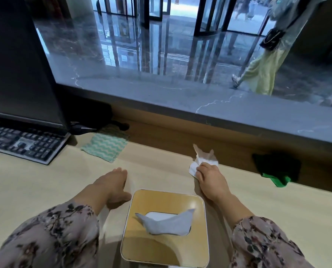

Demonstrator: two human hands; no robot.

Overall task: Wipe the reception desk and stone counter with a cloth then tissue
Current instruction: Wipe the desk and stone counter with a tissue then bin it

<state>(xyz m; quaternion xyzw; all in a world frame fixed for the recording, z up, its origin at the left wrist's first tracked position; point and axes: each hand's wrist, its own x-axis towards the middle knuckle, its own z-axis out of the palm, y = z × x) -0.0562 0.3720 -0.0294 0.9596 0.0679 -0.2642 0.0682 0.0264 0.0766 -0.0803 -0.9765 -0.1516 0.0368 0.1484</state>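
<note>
Far left, at 9 o'clock, we noted a black monitor point(16, 64) and a dark keyboard point(24, 142), both hard plastic. At 11 o'clock of the left hand point(113, 184) the cloth point(105, 147) lay flat on the desk point(35, 180), no hand on it: teal with white zigzags, soft weave, roughly square. The left hand rested open, fingers straight, palm down on the pale matte laminate. At 6 o'clock sat the box point(198, 229), square with rounded corners and a wood-look lid, a white sheet point(165, 222) poking from its slot. At 1 o'clock of the box the right hand point(209, 178) gripped a crumpled white tissue point(202, 163), thin and soft, pressing it onto the desk near the back edge. From 12 to 3 o'clock ran the counter point(238, 113), grey polished stone with white veins. At 3 o'clock a dark green rag point(275, 171) lay bunched under its lip. We judged the cloth pass done, the tissue pass under way on the desk, and the counter with tissue left to do.
</note>
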